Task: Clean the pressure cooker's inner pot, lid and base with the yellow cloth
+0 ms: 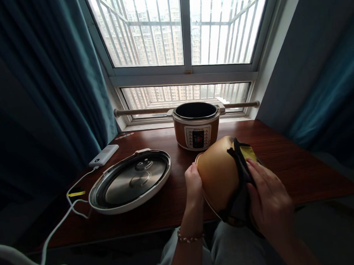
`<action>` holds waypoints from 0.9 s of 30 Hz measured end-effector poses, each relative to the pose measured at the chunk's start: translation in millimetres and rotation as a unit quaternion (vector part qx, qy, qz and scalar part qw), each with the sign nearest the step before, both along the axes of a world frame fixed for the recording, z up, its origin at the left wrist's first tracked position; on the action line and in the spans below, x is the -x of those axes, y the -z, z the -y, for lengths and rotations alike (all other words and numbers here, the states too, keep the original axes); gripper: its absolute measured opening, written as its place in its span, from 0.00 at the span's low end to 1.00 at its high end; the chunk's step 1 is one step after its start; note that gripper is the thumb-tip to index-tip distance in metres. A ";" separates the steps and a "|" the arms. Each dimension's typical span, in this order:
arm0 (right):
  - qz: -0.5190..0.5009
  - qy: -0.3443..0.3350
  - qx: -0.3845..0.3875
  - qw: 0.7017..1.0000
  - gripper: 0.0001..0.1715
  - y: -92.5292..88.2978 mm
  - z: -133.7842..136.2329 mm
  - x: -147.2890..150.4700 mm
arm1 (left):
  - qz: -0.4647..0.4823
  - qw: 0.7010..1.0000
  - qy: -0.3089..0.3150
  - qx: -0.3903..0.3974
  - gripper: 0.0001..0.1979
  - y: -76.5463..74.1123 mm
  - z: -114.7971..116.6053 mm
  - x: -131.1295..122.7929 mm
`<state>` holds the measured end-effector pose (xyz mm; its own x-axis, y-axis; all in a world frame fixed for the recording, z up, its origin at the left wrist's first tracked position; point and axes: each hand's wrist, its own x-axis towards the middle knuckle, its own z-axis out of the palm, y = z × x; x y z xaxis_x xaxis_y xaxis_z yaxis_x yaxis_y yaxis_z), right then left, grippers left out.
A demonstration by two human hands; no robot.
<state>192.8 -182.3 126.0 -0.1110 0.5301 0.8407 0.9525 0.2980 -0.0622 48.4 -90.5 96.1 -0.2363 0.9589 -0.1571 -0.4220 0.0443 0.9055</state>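
Note:
My left hand (193,183) grips the rim of a golden inner pot (220,174), which is tipped on its side above the table's front edge. The pot's mouth faces left and its inside is hidden. My right hand (269,197) presses a dark cloth (239,202) with black edging and a yellow patch against the pot's base, fingers bent over it. Behind the pot stands the brown and white electric pressure cooker (180,134), its top uncovered and its control panel facing me. The cooker's round lid (132,185) lies at the left, metal underside up.
A white power bank (104,155) with a white cable (58,225) rests at the table's left. Near it is a yellow strip (76,194). The reddish-brown table (287,165) reaches the window, with blue curtains (71,75) at the side.

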 end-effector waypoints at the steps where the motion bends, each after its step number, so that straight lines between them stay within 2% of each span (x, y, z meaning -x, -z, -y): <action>1: 0.043 0.003 0.010 0.999 0.23 -6.6 -3.0 5.4 | 0.006 1.000 0.006 -0.003 0.16 -0.9 1.5 -1.5; 3: 0.124 -0.003 0.029 0.992 0.22 -15.2 -9.3 16.8 | 0.010 1.000 0.015 -0.013 0.14 -2.0 4.0 -4.7; 6: 0.222 -0.047 0.050 0.973 0.20 -17.9 -18.8 30.4 | 0.000 0.999 0.012 -0.036 0.12 -1.8 7.5 -9.9; 9: 0.267 -0.095 0.068 0.957 0.20 -18.9 -28.8 33.7 | -0.018 0.998 0.006 -0.058 0.11 0.4 10.4 -14.7; 12: 0.234 -0.096 0.083 0.964 0.18 -27.6 -38.6 26.3 | -0.042 0.997 0.011 -0.067 0.11 3.2 11.1 -19.7; 16: 0.139 -0.008 0.072 0.988 0.18 -40.4 -45.3 10.7 | -0.093 0.992 -0.004 -0.086 0.13 4.1 13.2 -30.3; 21: 0.054 0.083 0.035 0.995 0.19 -35.5 -37.8 -1.9 | -0.165 0.980 -0.033 -0.107 0.16 -1.1 31.7 -50.7; 24: 0.027 0.055 0.015 0.998 0.19 -31.6 -31.3 -6.2 | -0.215 0.962 -0.026 -0.167 0.16 -2.2 50.9 -65.4; 27: 0.001 0.012 0.032 0.999 0.18 -33.6 -27.6 -12.6 | -0.284 0.920 -0.005 -0.270 0.13 -0.9 68.7 -78.5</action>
